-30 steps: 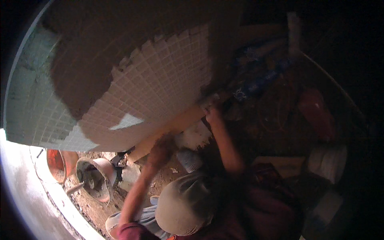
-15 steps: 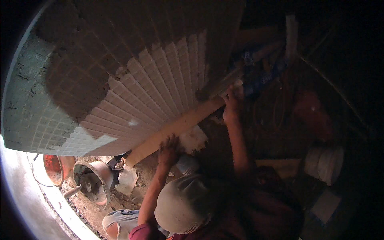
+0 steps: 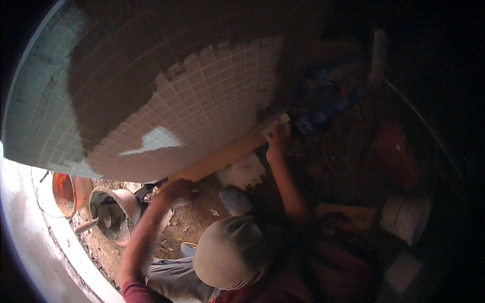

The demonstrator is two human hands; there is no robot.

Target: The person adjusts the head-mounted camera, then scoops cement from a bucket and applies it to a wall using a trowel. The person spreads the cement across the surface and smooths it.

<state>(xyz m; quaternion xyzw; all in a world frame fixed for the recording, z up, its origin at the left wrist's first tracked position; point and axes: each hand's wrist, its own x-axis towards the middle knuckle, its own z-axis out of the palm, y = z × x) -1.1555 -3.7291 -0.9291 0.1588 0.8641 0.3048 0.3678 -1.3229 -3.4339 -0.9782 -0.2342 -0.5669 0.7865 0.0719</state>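
A long tan wooden board slants along the lower edge of a large wall surface marked with a grid. My left hand is at the board's left end, its fingers bent against it; shadow and blur hide their tips. Up at the far right end my right hand is closed around the board. Below the board lies a ragged whitish patch. Between my arms is a rounded shape covered in beige cloth, with a grey shoe just beyond it.
A tipped grey-crusted bucket and an orange bucket stand at the left on rubble-strewn ground. On the right, in deep shadow, are a pale ribbed round object, a flat pale piece and a blue bundle.
My left hand has slid left and down along the board to its left end. My right hand has shifted slightly left. The view has tilted, and the sunlit patch on the grid looks different.
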